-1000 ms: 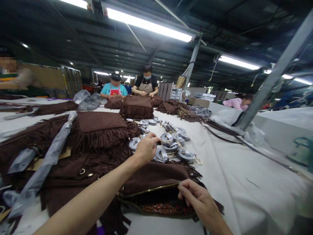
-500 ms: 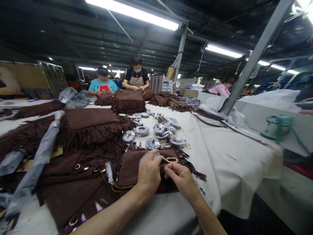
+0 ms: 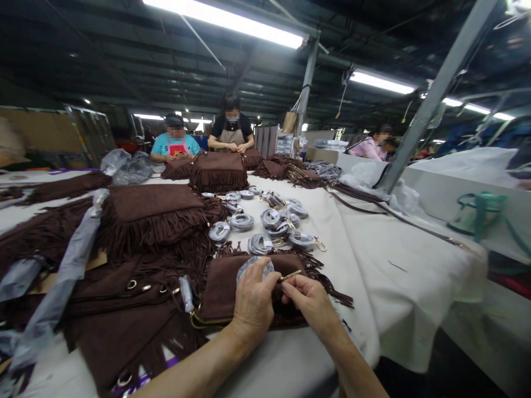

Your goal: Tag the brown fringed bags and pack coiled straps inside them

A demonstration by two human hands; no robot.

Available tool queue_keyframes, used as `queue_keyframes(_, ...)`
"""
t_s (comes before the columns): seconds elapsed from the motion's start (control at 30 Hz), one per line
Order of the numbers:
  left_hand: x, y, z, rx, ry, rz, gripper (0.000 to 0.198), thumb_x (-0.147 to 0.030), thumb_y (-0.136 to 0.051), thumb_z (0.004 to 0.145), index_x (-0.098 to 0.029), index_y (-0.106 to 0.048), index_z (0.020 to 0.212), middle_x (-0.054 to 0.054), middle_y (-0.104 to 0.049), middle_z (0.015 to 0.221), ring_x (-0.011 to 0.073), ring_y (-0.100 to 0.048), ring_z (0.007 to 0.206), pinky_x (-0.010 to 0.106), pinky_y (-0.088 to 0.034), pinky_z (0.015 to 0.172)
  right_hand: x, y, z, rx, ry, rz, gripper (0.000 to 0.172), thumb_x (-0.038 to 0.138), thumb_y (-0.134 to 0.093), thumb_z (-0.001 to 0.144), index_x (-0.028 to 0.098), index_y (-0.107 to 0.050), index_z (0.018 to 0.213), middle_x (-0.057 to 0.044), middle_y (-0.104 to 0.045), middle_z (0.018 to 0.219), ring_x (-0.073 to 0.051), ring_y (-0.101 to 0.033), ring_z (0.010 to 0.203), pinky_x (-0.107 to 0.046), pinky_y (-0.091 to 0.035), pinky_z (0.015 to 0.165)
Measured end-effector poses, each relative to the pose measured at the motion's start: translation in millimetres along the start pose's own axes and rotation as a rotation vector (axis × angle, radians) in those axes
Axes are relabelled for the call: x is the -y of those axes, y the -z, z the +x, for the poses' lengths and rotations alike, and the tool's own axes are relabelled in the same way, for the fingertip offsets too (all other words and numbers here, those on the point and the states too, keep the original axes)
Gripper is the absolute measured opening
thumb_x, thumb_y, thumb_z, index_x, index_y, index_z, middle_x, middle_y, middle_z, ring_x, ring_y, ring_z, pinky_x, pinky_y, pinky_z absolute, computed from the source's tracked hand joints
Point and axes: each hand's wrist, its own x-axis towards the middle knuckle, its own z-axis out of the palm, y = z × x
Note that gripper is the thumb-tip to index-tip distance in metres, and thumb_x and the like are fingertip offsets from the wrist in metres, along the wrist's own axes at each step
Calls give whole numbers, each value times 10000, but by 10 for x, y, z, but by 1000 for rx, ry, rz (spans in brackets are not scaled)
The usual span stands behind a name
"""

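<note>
A brown fringed bag [image 3: 219, 287] lies before me with a gold-edged opening toward me. My left hand [image 3: 254, 298] curls over a coiled strap in clear wrap [image 3: 244, 272] resting on the bag, its thumb beside a gold snap hook [image 3: 291, 275]. The hook is seen edge-on. My right hand [image 3: 306, 298] pinches at the hook's near end, with the fingertips close to those of the left hand. What lies under my fingers is partly hidden. A small wrapped piece [image 3: 185, 293] sits at the bag's left side.
Several coiled wrapped straps [image 3: 260, 243] with gold hooks lie beyond the bag. Stacked fringed bags [image 3: 153, 204] and a long wrapped roll [image 3: 77, 260] fill the left side. White cloth [image 3: 352, 249] covers the table. Two co-workers [image 3: 231, 132] handle bags across from me.
The gold snap hook has turned from showing its open loop to edge-on. My right hand has shifted slightly with it; my left hand stays over the coil.
</note>
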Motion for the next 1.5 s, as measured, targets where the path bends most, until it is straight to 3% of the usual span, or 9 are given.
queue_keyframes(0.17,-42,99,-29,11,-19,-189,320,-70,-473,816,-212,-684,1010,82,-582,1244,242,-493,1158,394,-416,1011,-24,26,-7,13,-28,74,432,602,-711,700,188,-591,728,-3,-649,550,-100,-414,410,-218,-308,411)
queue_keyframes(0.33,-110,221,74,168,210,-421,200,-213,-518,853,-221,-714,813,39,-654,1079,210,-537,1060,345,-430,956,-62,39,-45,23,-12,189,447,572,-776,674,194,-539,709,9,-641,557,-91,-429,427,-198,-304,418)
queue_keyframes(0.6,-104,55,337,220,435,-404,134,-198,-560,773,-185,-626,657,10,-650,822,172,-571,864,286,-450,839,-25,27,-144,-76,37,67,382,552,-720,754,215,-539,742,27,-618,588,-114,-466,464,-223,-355,446)
queue_keyframes(0.73,-104,0,297,82,384,-518,124,-183,-540,786,-173,-609,685,1,-626,782,149,-563,796,257,-440,775,36,99,-326,-263,105,-184,303,514,-646,827,216,-626,879,-6,-663,695,-162,-592,545,-258,-485,511)
queue_keyframes(0.83,-125,3,242,43,351,-604,147,-185,-516,809,-170,-601,689,-5,-614,734,139,-555,730,243,-428,702,10,154,-430,-327,110,-148,319,529,-650,827,211,-642,855,-21,-686,701,-193,-668,616,-270,-559,566)
queue_keyframes(0.93,-156,45,205,68,311,-707,177,-222,-496,852,-169,-625,744,-1,-636,722,131,-560,683,233,-425,659,-56,176,-478,-228,106,123,301,477,-752,779,209,-643,860,-30,-725,795,-213,-719,775,-282,-604,707)
queue_keyframes(1.07,-173,102,189,224,266,-846,159,-237,-484,869,-172,-587,767,-11,-638,701,104,-544,563,208,-402,550,-111,175,-490,-120,149,304,278,373,-795,779,227,-695,993,-49,-744,998,-204,-703,951,-267,-581,847)
queue_keyframes(1.27,-158,132,206,347,208,-847,115,-162,-505,811,-171,-584,728,-30,-574,646,101,-526,574,199,-387,548,-107,190,-468,-274,156,189,199,399,-791,768,217,-759,843,-17,-733,784,-162,-701,628,-231,-621,595)
queue_keyframes(1.5,-173,186,225,350,141,-747,121,-118,-515,785,-162,-608,721,-10,-603,688,124,-545,679,222,-388,643,-32,256,-482,-307,140,117,260,432,-747,806,188,-727,896,2,-666,559,-102,-541,406,-163,-454,364)
